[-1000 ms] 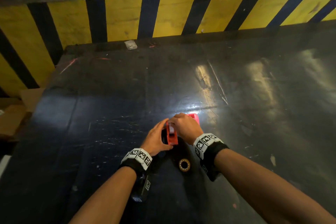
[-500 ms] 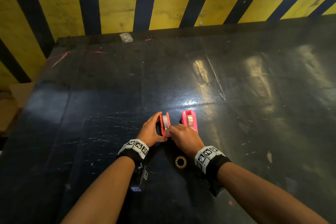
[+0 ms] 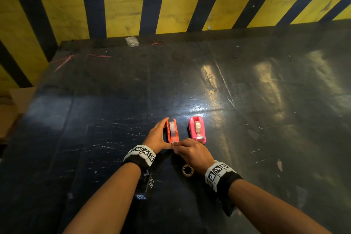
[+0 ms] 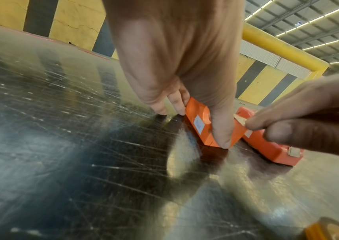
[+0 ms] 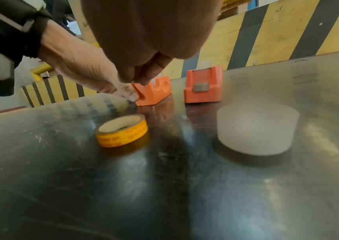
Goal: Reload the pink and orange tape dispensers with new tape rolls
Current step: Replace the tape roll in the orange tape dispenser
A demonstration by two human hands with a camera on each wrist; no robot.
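The orange tape dispenser stands on the dark table with a clear roll in it. My left hand grips it from its left side, thumb at its near end. My right hand pinches the tape end at the dispenser's near tip. The pink dispenser stands just to the right, untouched, also with a clear roll and a metal cutter. In the right wrist view the orange dispenser and the pink dispenser stand side by side.
A yellow-sided tape roll lies flat near my right wrist, also in the right wrist view. A frosted round object sits to its right. A yellow-and-black striped wall bounds the far edge. Cardboard lies off the table's left side.
The orange dispenser went from in front of the pink one to the table left of it. My right hand slid back to its near end and now pinches the tape.
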